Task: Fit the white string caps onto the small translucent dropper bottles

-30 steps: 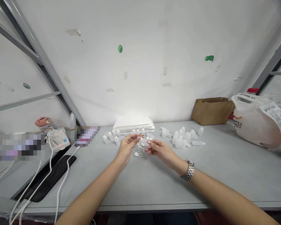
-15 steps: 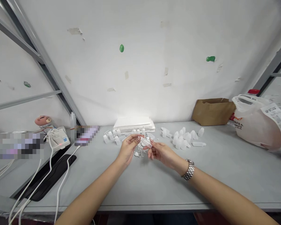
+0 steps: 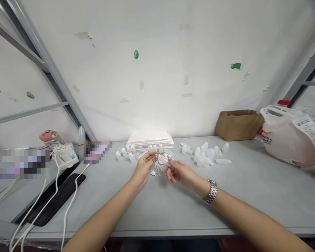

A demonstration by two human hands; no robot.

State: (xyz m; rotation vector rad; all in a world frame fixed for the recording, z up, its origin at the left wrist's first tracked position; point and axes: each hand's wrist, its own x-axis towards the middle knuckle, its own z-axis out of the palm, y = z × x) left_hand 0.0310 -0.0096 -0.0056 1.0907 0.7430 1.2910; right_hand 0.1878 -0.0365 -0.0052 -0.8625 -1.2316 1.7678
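Two hands: both meet over the middle of the gray table [image 3: 173, 210], seen from the head camera, the only view.
Left hand [image 3: 144, 168]: its fingers are pinched shut on the left end of a small white bottle [image 3: 163, 160], or on a tiny piece at that end; it is too small to tell which.
Right hand [image 3: 180, 172]: its fingers are curled around the right end of the same bottle, with a watch [image 3: 210, 191] on the wrist.
Where the bottle is: up in the air between the two hands, just above a few tiny white caps [image 3: 154, 172] lying on the table.
How it will handle: it looks very light, smooth and a bit slippery, made of thin plastic that may bend if squeezed hard.
Where to hold: around the fat middle with the fingertips, gently.
Right side: a pile of bottles [image 3: 207, 154], a brown paper bag [image 3: 238, 124] and a white plastic bag [image 3: 288, 138].
Back: a stack of white sheets [image 3: 149, 138] by the wall.
Left side: white cables [image 3: 68, 203] and a black pad [image 3: 55, 203].
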